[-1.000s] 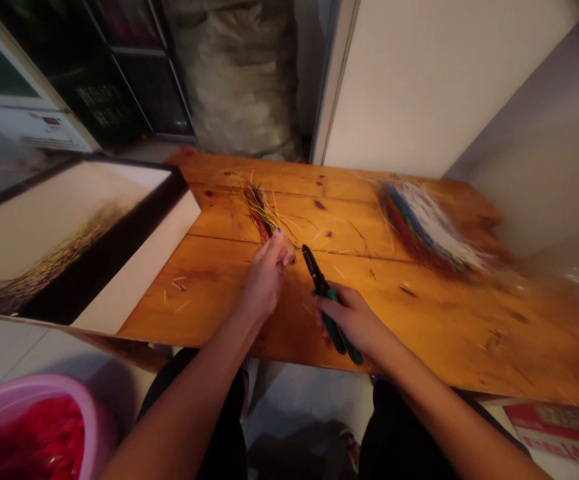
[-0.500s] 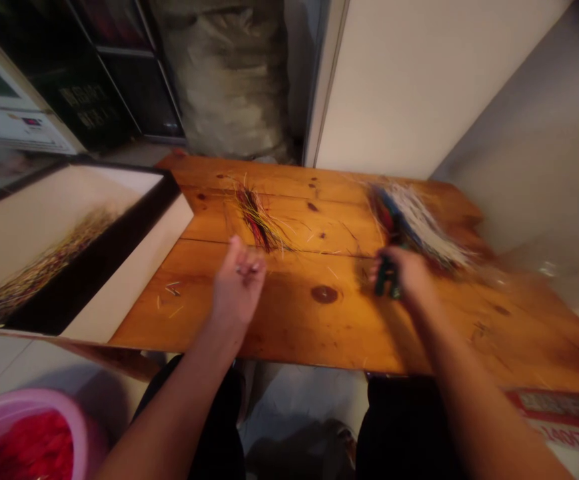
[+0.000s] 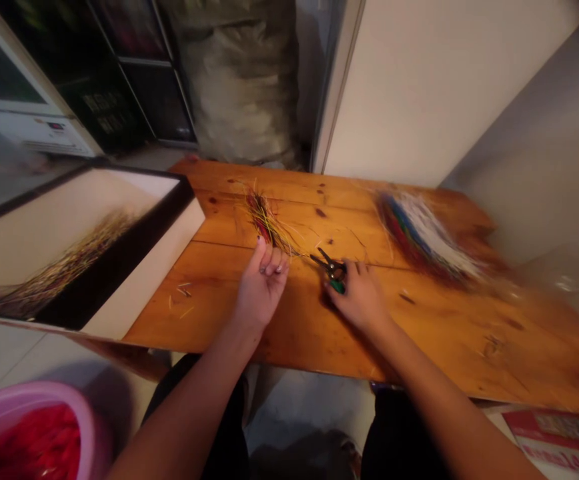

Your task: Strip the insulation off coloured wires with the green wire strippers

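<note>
My left hand (image 3: pixel 263 283) is closed, fingers curled in, just in front of a small pile of thin red, yellow and dark wires (image 3: pixel 264 217). Whatever it grips is too small to make out; thin strands show just beyond its fingers. My right hand (image 3: pixel 362 290) is wrapped round the handles of wire strippers (image 3: pixel 333 270) with black jaws and a green grip. The jaws are spread and point up and left, toward the left hand. A thick bundle of white, blue, green and red wires (image 3: pixel 424 233) lies beyond the right hand, somewhat blurred.
On the wooden table (image 3: pixel 289 333), a black-and-white open box (image 3: pixel 139 263) at left holds many cut wires (image 3: pixel 74 260). Small wire scraps (image 3: pixel 183 291) lie near it. A pink tub (image 3: pixel 87 427) with red pieces stands below left. A white panel (image 3: pixel 394 100) rises behind the table.
My right hand has moved left with the wire strippers, from beside the thick bundle to near the left hand. The strippers' jaws now point toward the left hand. The view has shifted slightly.
</note>
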A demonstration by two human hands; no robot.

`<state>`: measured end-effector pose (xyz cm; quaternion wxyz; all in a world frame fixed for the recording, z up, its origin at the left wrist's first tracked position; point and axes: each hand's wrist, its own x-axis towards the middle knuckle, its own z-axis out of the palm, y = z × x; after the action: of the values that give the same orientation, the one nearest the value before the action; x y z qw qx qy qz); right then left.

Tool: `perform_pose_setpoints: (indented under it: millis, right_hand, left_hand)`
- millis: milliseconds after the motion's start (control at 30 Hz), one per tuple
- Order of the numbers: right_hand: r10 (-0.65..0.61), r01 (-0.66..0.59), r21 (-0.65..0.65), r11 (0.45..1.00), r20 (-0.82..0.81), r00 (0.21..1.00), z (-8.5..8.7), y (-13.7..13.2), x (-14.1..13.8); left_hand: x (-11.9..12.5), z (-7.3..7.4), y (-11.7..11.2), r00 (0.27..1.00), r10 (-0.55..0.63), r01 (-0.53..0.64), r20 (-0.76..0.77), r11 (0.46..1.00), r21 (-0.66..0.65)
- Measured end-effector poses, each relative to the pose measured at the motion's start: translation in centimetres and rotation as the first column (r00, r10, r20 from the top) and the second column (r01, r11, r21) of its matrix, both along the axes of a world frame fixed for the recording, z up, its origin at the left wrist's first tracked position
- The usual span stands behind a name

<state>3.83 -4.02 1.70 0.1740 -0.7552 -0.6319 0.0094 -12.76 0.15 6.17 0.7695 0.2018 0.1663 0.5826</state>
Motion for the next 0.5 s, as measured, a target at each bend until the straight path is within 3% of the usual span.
perform_pose_setpoints:
  millis: [167,233,300,333,400,433,500]
  right_hand:
    - [-0.071,0.073,-0.068,0.995,0.034,0.997,-0.5,0.8,1.0]
    - [-0.041,0.042,0.014,0.999,-0.093,0.995,-0.1,0.7,1.0]
    - [0.094,-0.064,0.091,0.994,-0.391,0.915,0.7,0.3,0.3]
    - [0.173,-0.132,0.111,0.985,-0.577,0.798,1.2,0.0,-0.2]
    - [0.217,-0.229,0.125,0.965,-0.874,0.435,2.0,-0.4,-1.7]
    - [0.199,-0.216,0.139,0.966,-0.937,0.287,2.3,-0.5,-2.5]
    - [0.179,-0.088,0.171,0.981,-0.980,0.093,2.7,-0.5,-3.7]
  left_hand:
    - [0.8,-0.6,0.0,0.998,-0.045,0.044,-0.049,0.999,-0.016]
    - [1.2,-1.0,-0.1,0.994,-0.043,0.043,-0.104,0.999,-0.007]
    - [1.7,-1.4,-0.2,0.980,-0.045,0.053,-0.191,0.998,0.040]
    - [1.8,-1.7,-0.2,0.967,-0.050,0.071,-0.252,0.995,0.073]
    - [2.1,-2.2,-0.5,0.916,-0.062,0.131,-0.396,0.980,0.149]
    - [2.1,-2.4,-0.6,0.882,-0.054,0.158,-0.468,0.969,0.187]
    - [2.2,-2.7,-0.8,0.815,-0.001,0.181,-0.579,0.950,0.253]
